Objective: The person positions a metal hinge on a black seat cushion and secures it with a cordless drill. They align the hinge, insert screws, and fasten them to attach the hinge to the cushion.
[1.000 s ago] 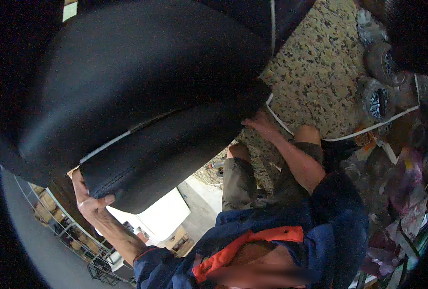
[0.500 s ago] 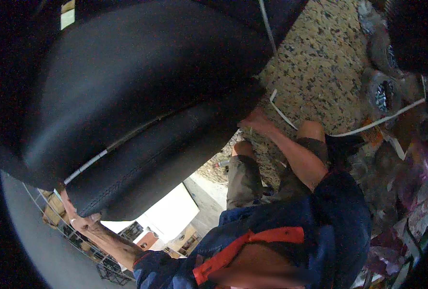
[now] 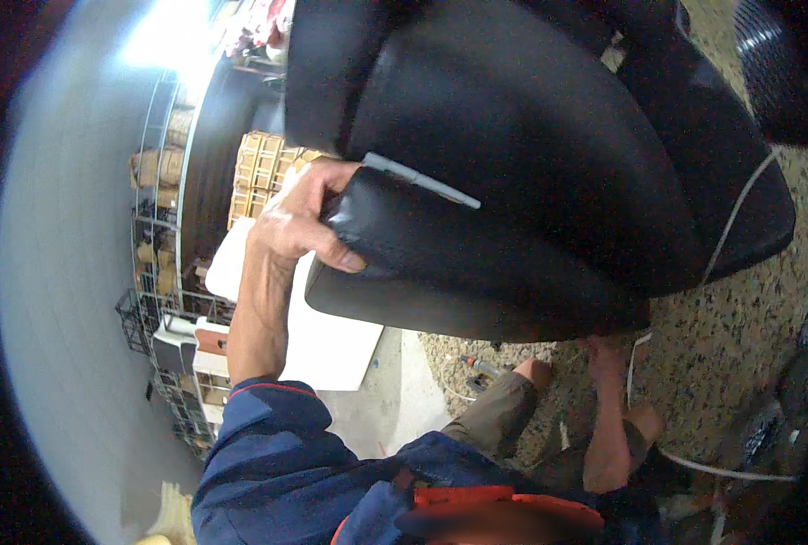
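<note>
In the head view, the left hand [image 3: 290, 229] clamps thumb and fingers around a corner of the large black leather-like padded cushion [image 3: 485, 272], beyond the person's bare knees [image 3: 533, 371], beside a slim pale-grey strip [image 3: 422, 181], probably to steady it. The right hand [image 3: 606, 354] meets its lower edge, perhaps supporting it; hidden fingers leave that grip unclear.

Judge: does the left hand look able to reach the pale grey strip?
Probably yes: the left hand grips the black piece beside one end of the strip, with nothing visible between.

No legible lettering, no readable labels, numbers or signs
</note>
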{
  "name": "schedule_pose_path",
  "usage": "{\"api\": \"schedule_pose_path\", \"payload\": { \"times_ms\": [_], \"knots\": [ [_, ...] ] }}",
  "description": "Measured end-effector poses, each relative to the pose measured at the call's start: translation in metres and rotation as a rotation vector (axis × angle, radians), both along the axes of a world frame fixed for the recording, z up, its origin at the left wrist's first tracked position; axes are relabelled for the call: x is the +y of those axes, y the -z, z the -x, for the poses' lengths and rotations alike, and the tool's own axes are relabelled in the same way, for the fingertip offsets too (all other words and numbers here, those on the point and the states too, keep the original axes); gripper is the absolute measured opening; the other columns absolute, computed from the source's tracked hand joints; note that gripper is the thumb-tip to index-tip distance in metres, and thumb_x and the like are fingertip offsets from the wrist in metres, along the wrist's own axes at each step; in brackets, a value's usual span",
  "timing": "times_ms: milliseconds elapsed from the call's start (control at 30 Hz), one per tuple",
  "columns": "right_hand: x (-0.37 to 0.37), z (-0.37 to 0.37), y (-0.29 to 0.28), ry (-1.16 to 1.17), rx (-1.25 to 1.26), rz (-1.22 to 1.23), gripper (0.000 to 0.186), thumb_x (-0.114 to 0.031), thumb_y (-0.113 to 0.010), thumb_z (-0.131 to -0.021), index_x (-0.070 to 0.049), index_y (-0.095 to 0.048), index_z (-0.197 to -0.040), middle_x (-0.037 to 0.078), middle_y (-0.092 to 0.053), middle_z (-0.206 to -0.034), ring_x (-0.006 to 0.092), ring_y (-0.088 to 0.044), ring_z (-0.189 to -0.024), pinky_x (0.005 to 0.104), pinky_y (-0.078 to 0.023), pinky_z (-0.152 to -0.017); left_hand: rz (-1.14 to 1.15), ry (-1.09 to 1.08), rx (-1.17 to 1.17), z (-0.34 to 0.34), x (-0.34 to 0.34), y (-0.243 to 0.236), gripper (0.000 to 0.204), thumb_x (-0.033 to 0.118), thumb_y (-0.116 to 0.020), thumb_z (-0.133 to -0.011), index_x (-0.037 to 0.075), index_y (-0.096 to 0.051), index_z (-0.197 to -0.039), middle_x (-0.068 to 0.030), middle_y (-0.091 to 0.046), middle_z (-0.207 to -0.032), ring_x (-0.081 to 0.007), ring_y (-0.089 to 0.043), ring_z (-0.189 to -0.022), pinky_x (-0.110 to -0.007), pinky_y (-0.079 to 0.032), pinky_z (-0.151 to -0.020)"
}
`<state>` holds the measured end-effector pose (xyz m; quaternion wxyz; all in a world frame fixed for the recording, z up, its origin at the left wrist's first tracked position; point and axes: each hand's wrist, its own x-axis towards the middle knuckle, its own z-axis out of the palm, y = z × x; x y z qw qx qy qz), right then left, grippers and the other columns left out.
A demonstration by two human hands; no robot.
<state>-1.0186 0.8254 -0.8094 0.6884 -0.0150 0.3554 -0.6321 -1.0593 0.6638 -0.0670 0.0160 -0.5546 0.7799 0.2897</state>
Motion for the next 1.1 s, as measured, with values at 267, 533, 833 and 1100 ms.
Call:
{"api": "schedule_pose_path", "payload": {
  "times_ms": [267,533,833,1100],
  "knots": [
    [-0.002,0.035,-0.059,-0.220,0.729,0.098,0.054,-0.014,-0.068,-0.094,-0.015,-0.049,-0.144,0.005,-0.061,-0.127,0.0248,-0.062,-0.107,0.0412,-0.052,-0.096,-0.120,-0.013,-0.089,-0.005,-0.004,0.009,0.078,0.005,-0.081,-0.028,-0.004,-0.070,-0.104,-0.0055,-0.073,-0.096,-0.0160,-0.066,-0.083,-0.029,-0.052,-0.081],
    [0.005,-0.019,0.010,0.026,0.358,0.154,0.047,-0.021,-0.070,-0.094,-0.014,-0.053,-0.137,0.007,-0.058,-0.133,0.0285,-0.060,-0.119,0.0506,-0.051,-0.101,-0.075,-0.069,-0.069,-0.014,-0.009,0.003,0.074,0.005,-0.083,-0.030,-0.003,-0.068,-0.102,-0.0048,-0.071,-0.095,-0.0162,-0.066,-0.084,-0.029,-0.053,-0.081],
    [0.001,-0.025,0.025,0.080,0.396,0.355,0.083,-0.015,-0.075,-0.089,-0.019,-0.028,-0.157,0.005,-0.042,-0.151,0.0255,-0.053,-0.128,0.0457,-0.054,-0.098,0.140,0.111,-0.087,-0.032,-0.010,-0.006,0.084,0.015,-0.084,-0.031,-0.004,-0.066,-0.111,-0.0037,-0.067,-0.095,-0.0178,-0.061,-0.088,-0.029,-0.049,-0.085],
    [0.006,0.043,-0.112,-0.049,-0.202,-0.142,0.088,-0.016,-0.075,-0.089,-0.016,-0.020,-0.158,0.010,-0.043,-0.150,0.0275,-0.054,-0.127,0.0467,-0.053,-0.100,0.232,0.155,-0.018,-0.067,-0.022,-0.009,0.126,0.035,-0.099,-0.026,-0.005,-0.052,-0.136,-0.0116,-0.057,-0.129,-0.0249,-0.052,-0.120,-0.036,-0.038,-0.105]
  ]
}}
